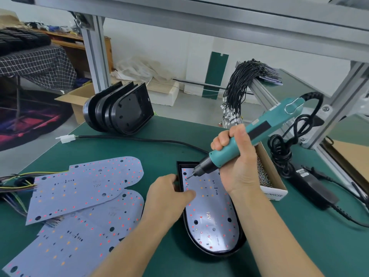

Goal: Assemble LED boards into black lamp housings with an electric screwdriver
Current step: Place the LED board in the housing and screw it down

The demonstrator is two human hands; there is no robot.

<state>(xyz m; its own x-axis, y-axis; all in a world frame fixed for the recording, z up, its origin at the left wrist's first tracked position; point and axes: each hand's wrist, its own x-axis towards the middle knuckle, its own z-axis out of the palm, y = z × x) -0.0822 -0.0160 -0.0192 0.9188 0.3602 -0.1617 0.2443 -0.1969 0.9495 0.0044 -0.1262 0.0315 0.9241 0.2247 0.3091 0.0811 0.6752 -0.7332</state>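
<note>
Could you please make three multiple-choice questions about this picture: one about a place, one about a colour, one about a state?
1. Where does the box of screws stand?
A. Right of the housing being worked on
B. On the spare LED boards
C. Beside the stacked empty housings

2. What colour is the electric screwdriver body?
A. Yellow
B. Teal
C. Red

3. What is the left hand doing?
A. Holding a cable
B. Resting on the housing and its LED board, steadying them
C. Reaching into the screw box

Answers:
1 A: the box sits just beyond the right hand, right of the housing.
2 B: the body is teal with a dark tip.
3 B: its thumb lies on the board, fingers at the housing's edge.
</note>
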